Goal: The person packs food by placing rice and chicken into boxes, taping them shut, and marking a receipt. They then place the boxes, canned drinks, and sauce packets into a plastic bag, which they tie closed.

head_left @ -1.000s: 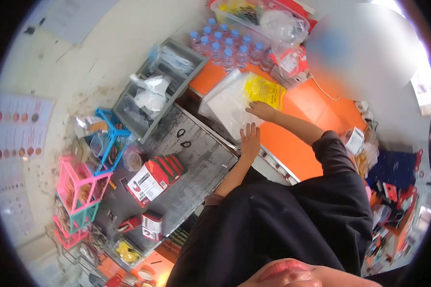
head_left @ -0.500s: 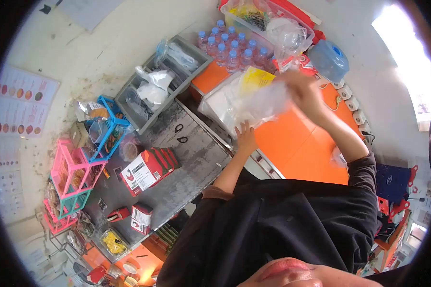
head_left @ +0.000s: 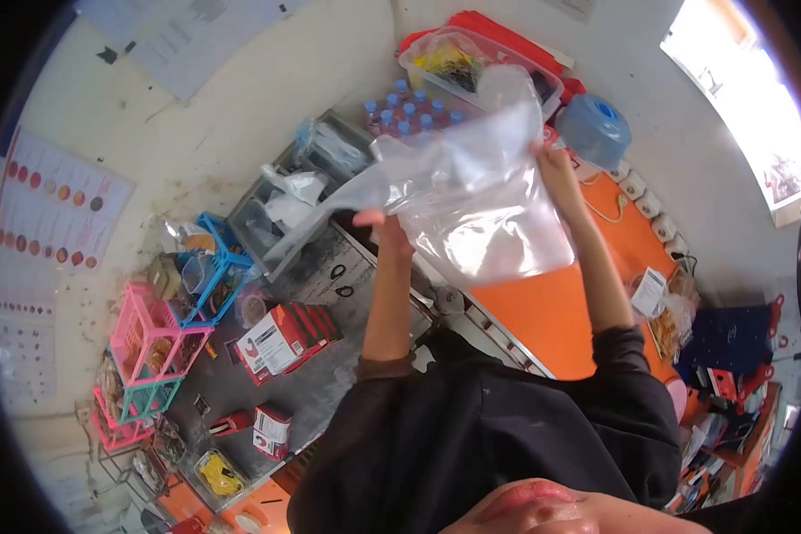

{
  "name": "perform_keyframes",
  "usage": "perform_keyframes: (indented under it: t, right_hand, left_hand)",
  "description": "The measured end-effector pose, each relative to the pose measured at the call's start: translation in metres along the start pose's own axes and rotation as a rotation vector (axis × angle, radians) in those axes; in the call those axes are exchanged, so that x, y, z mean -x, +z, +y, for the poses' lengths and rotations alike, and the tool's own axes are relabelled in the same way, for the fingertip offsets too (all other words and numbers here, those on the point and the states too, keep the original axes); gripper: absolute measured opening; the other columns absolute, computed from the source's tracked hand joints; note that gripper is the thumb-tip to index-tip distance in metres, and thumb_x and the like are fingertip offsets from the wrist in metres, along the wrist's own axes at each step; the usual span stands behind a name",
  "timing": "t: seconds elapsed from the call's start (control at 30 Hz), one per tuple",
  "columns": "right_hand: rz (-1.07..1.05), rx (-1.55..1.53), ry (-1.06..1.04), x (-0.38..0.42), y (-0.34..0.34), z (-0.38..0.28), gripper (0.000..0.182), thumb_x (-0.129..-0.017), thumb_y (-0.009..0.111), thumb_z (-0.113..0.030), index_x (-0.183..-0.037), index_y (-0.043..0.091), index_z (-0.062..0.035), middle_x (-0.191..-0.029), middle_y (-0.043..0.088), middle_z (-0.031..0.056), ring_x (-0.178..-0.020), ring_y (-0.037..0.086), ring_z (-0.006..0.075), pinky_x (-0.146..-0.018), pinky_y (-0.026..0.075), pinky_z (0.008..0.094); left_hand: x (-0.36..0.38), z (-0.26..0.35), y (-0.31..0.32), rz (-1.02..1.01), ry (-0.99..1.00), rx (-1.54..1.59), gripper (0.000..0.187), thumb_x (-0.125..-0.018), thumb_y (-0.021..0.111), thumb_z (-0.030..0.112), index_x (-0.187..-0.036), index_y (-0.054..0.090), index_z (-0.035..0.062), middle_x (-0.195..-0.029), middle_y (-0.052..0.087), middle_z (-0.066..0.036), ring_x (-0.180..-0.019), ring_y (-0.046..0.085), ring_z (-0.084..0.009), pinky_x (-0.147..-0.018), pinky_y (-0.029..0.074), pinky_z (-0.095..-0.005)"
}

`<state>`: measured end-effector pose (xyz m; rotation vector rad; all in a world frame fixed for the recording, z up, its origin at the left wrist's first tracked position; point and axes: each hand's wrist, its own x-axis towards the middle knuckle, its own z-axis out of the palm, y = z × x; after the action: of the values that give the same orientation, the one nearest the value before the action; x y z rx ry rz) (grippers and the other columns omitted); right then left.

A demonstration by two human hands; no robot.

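A large clear plastic bag [head_left: 480, 205] is spread in the air between my two hands, bright with reflections, and one long end trails to the left. My right hand [head_left: 556, 169] grips its right edge, partly behind the film. On the other side, my left hand [head_left: 385, 230] holds the bag with the thumb showing, the other fingers mostly hidden. Behind the bag stand small water bottles with blue caps [head_left: 409, 109], partly covered by it. The orange tabletop [head_left: 529, 307] lies below.
A grey divided bin [head_left: 267, 200] holds white plastic bags. Black scissors [head_left: 340, 280], a red-and-white box [head_left: 285, 340] and a smaller box [head_left: 271, 432] lie on the grey table. Stacked baskets [head_left: 147, 343] stand left. A blue water jug [head_left: 593, 129] and a clear tub [head_left: 480, 67] are at the back.
The clear bag has been lifted and spread out between my hands. My left hand has risen off the packet and moved left. The view has shifted slightly.
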<state>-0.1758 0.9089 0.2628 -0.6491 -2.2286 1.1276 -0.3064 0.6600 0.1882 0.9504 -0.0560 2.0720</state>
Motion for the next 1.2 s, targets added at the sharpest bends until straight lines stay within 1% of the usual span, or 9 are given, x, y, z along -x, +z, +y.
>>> perform_keyframes:
  t: [0.1, 0.2, 0.33, 0.47, 0.77, 0.87, 0.93, 1.03, 1.2]
  right_hand:
    - [0.111, -0.263, 0.212, 0.015, 0.035, 0.060, 0.037, -0.097, 0.049, -0.025, -0.076, 0.053, 0.0051, -0.056, 0.042, 0.0042, -0.058, 0.040, 0.0106, -0.055, 0.036, 0.0312]
    - [0.207, -0.210, 0.242, 0.034, 0.043, 0.084, 0.035, -0.097, 0.050, -0.025, -0.078, 0.056, 0.0042, -0.056, 0.043, 0.0038, -0.056, 0.042, 0.0120, -0.054, 0.036, 0.0308]
    - [0.178, 0.088, 0.292, 0.076, 0.070, 0.104, 0.031, -0.096, 0.051, -0.025, -0.086, 0.060, 0.0029, -0.058, 0.052, 0.0089, -0.058, 0.056, 0.0173, -0.054, 0.041, 0.0347]
    - [0.224, 0.011, 0.463, 0.089, 0.095, 0.118, 0.029, -0.096, 0.049, -0.023, -0.088, 0.063, 0.0012, -0.057, 0.050, 0.0124, -0.053, 0.046, 0.0158, -0.052, 0.037, 0.0328]
    - [0.734, 0.085, 0.498, 0.076, 0.086, 0.187, 0.023, -0.092, 0.043, -0.013, -0.097, 0.062, 0.0010, -0.066, 0.060, 0.0167, -0.062, 0.061, 0.0313, -0.057, 0.045, 0.0423]
    - [0.870, 1.045, 0.404, 0.079, 0.098, 0.122, 0.027, -0.090, 0.052, -0.011, -0.116, 0.056, -0.0047, -0.094, 0.060, 0.0125, -0.081, 0.060, 0.0215, -0.068, 0.047, 0.0305]
    - [0.781, 0.908, 0.120, 0.093, 0.096, 0.059, 0.040, -0.087, 0.060, -0.013, -0.125, 0.048, -0.0059, -0.107, 0.054, 0.0086, -0.091, 0.056, 0.0176, -0.078, 0.044, 0.0286]
    - [-0.187, -0.471, 0.122, 0.125, 0.143, -0.042, 0.042, -0.081, 0.070, -0.014, -0.117, 0.049, -0.0073, -0.102, 0.054, 0.0026, -0.089, 0.054, 0.0121, -0.073, 0.045, 0.0260]
    - [-0.826, -0.397, -0.297, 0.127, 0.200, -0.089, 0.022, -0.082, 0.067, -0.009, -0.075, 0.048, 0.0001, -0.065, 0.047, 0.0087, -0.058, 0.042, 0.0131, -0.052, 0.037, 0.0299]
  left_hand:
    - [0.038, 0.022, -0.059, 0.705, -0.230, -0.513, 0.074, -0.073, 0.079, 0.038, -0.130, 0.046, 0.0036, -0.124, 0.055, -0.008, -0.115, 0.054, -0.0237, -0.098, 0.045, -0.0400]
    - [0.046, 0.046, -0.048, 0.536, -0.303, -0.405, 0.060, -0.079, 0.074, 0.022, -0.129, 0.047, 0.0031, -0.119, 0.057, -0.006, -0.109, 0.057, -0.0220, -0.096, 0.046, -0.0344]
    - [0.082, 0.068, -0.051, 1.116, -0.682, -0.400, 0.038, -0.086, 0.064, 0.006, -0.122, 0.053, 0.0009, -0.116, 0.060, -0.007, -0.107, 0.058, -0.0191, -0.095, 0.045, -0.0294]
    - [0.117, 0.064, -0.090, 1.070, -0.752, -0.539, 0.025, -0.089, 0.063, 0.011, -0.111, 0.059, -0.0005, -0.099, 0.065, -0.005, -0.093, 0.063, -0.0181, -0.075, 0.053, -0.0339]
    - [0.135, 0.101, -0.089, 1.438, -0.271, -0.617, 0.021, -0.090, 0.064, 0.011, -0.106, 0.061, -0.0005, -0.099, 0.067, -0.009, -0.090, 0.066, -0.0192, -0.077, 0.055, -0.0336]
    - [0.123, 0.114, -0.045, 1.227, -0.093, -0.611, 0.020, -0.089, 0.062, 0.005, -0.107, 0.060, -0.0033, -0.101, 0.066, -0.011, -0.096, 0.065, -0.0232, -0.084, 0.053, -0.0336]
    - [0.120, 0.112, -0.010, 1.290, -0.202, -0.691, 0.026, -0.089, 0.062, 0.004, -0.113, 0.058, -0.0044, -0.109, 0.063, -0.013, -0.100, 0.063, -0.0223, -0.086, 0.053, -0.0331]
    - [0.098, 0.074, 0.045, 1.363, -0.198, -0.711, 0.025, -0.084, 0.068, 0.005, -0.106, 0.060, -0.0010, -0.096, 0.065, -0.008, -0.088, 0.063, -0.0184, -0.074, 0.052, -0.0284]
    - [0.121, 0.068, 0.098, 1.321, -0.175, -0.716, 0.025, -0.079, 0.074, 0.008, -0.099, 0.060, 0.0025, -0.076, 0.061, 0.000, -0.062, 0.055, -0.0117, -0.054, 0.042, -0.0245]
